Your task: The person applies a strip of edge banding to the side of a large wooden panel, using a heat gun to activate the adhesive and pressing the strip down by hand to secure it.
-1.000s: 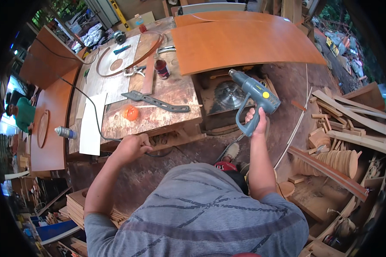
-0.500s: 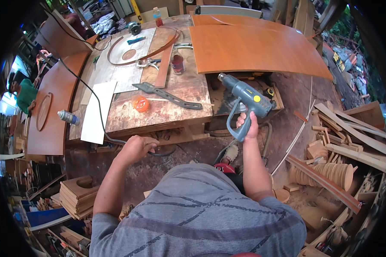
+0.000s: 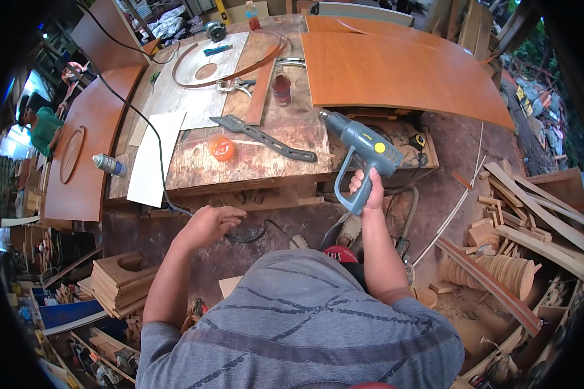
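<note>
My right hand [image 3: 368, 188] is wrapped round the grip of a grey-blue heat gun [image 3: 368, 144], whose metal nozzle points up and left at the bench's front corner. In front of the bench, my left hand [image 3: 209, 225] is partly curled round a black cable [image 3: 157, 139], its index finger stretched to the right. From the upper left the cable runs down to that hand, then loops out beyond it near the floor. On the worn wooden bench [image 3: 194, 170] lie a dark slotted metal bar [image 3: 266, 138] and an orange tape roll [image 3: 221, 148].
An orange-brown panel [image 3: 396, 81] overhangs the bench's right side. A curved strip [image 3: 211, 84], a clamp [image 3: 240, 85] and a jar [image 3: 281, 89] sit farther back. Wood scraps [image 3: 532, 220] pile up at right; cut boards [image 3: 120, 285] are stacked at left. Someone in green [image 3: 45, 131] is at far left.
The heat gun has tilted and shifted slightly left and down. My left index finger has straightened out. The bench has slid a little to the right in view.
</note>
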Tool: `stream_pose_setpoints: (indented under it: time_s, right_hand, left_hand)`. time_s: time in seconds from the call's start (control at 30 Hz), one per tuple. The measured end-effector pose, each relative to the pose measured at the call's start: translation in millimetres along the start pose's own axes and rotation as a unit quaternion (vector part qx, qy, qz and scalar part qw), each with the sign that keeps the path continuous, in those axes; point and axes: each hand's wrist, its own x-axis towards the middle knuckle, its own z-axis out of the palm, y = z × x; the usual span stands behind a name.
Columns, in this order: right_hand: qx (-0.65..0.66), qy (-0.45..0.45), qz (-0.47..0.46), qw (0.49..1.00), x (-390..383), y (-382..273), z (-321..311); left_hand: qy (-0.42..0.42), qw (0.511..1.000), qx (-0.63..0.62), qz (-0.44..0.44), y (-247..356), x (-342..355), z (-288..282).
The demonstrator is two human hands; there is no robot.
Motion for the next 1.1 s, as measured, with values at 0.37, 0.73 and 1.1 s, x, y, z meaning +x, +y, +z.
stream_pose_setpoints:
  time_s: [0.37,0.73,1.1]
  right_hand:
    - [-0.017,0.047,-0.044,0.998,-12,-39,-25]
    - [0.011,0.062,-0.1,0.993,-17,-107,-62]
    - [0.007,0.064,-0.116,0.991,-17,-134,-81]
  left_hand:
    - [-0.022,0.995,-0.061,-0.076,14,12,-2]
    - [0.003,0.993,-0.067,-0.093,47,32,12]
    - [0.013,0.992,-0.044,-0.114,72,38,14]
